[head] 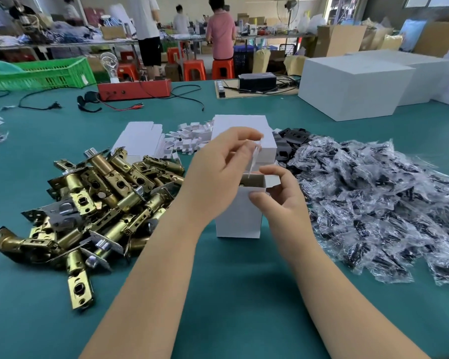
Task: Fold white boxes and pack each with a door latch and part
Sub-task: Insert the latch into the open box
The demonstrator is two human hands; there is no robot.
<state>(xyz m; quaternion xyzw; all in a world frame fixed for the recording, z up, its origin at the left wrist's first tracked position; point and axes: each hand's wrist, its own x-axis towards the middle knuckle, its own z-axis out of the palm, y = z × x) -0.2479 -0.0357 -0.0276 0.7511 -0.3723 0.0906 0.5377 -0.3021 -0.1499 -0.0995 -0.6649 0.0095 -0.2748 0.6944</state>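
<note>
Both hands (246,182) hold white box (239,216) (upright, top open).

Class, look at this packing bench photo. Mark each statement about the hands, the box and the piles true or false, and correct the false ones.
1. The small white box stands upright on the table. True.
2. The brass latches lie right of the box. False: they lie left of it.
3. The right hand holds the box's top flap. True.
4. The left hand rests flat on the table. False: it is raised, pinching a small clear bag above the box.
</note>
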